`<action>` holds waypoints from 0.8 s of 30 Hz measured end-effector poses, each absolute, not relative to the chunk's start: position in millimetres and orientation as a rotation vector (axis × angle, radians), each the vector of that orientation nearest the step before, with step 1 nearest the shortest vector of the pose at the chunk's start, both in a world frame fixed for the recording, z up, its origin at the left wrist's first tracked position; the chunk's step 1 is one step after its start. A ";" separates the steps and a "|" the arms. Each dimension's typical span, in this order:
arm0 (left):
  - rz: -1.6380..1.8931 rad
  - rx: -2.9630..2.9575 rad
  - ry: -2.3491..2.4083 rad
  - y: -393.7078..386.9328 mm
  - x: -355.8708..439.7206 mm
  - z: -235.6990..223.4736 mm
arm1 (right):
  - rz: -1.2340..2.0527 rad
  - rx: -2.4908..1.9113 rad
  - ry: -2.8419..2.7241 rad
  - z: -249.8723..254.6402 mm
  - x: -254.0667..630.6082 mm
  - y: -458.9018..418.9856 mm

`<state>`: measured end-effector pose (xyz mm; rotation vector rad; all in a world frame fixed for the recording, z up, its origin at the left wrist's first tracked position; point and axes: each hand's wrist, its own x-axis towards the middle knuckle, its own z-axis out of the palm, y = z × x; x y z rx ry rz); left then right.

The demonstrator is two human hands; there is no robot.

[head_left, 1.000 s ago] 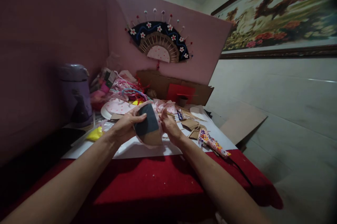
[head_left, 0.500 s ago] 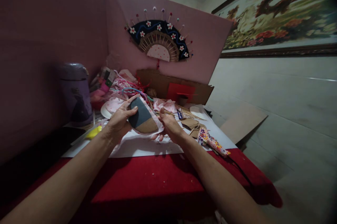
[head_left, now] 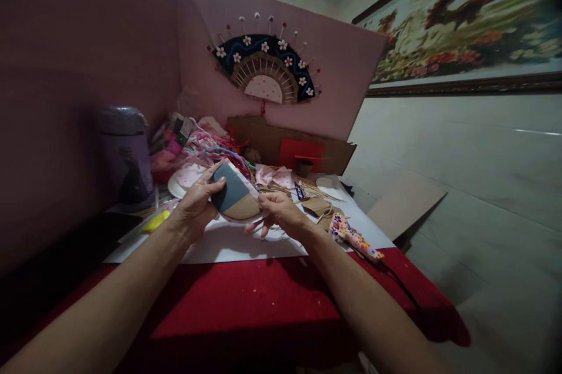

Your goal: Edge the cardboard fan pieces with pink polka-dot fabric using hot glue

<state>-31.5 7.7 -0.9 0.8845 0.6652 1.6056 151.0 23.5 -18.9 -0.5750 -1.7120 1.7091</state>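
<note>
My left hand [head_left: 199, 203] grips a rounded cardboard piece [head_left: 235, 189] above the table, its thumb lying on the face. The face is part dark grey-blue and part bare brown. A pale dotted cloth border [head_left: 242, 176] shows folded along its upper right edge. At the right corner, my right hand [head_left: 281, 210] pinches this border between thumb and forefinger, the other fingers loosely spread below. The back of the piece is hidden from me. Just beyond it lie a crumpled dotted cloth [head_left: 274, 176] and a heap of coloured cords [head_left: 215, 143].
A flower-patterned glue gun [head_left: 353, 236] with a black cord lies at right beside brown cardboard scraps [head_left: 318, 207]. A purple canister [head_left: 127, 157] stands at left. A decorated fan [head_left: 266, 67] hangs on the pink panel behind. Red cloth [head_left: 254, 298] covers the table front.
My right hand has closed its thumb and forefinger on the right edge of the cardboard piece. The piece and my left hand have shifted slightly left.
</note>
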 end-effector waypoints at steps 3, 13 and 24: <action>1.616 0.866 0.662 8.2 -32.4 -0.9 | 1.739 -0.532 -1.719 -18.5 151.9 24.4; 1.614 0.808 0.664 7.6 -30.7 2.0 | 1.780 -0.479 -1.733 -22.2 155.3 28.0; 1.613 0.893 0.644 4.3 -29.3 2.8 | 1.546 -0.634 -1.842 -20.8 150.3 24.6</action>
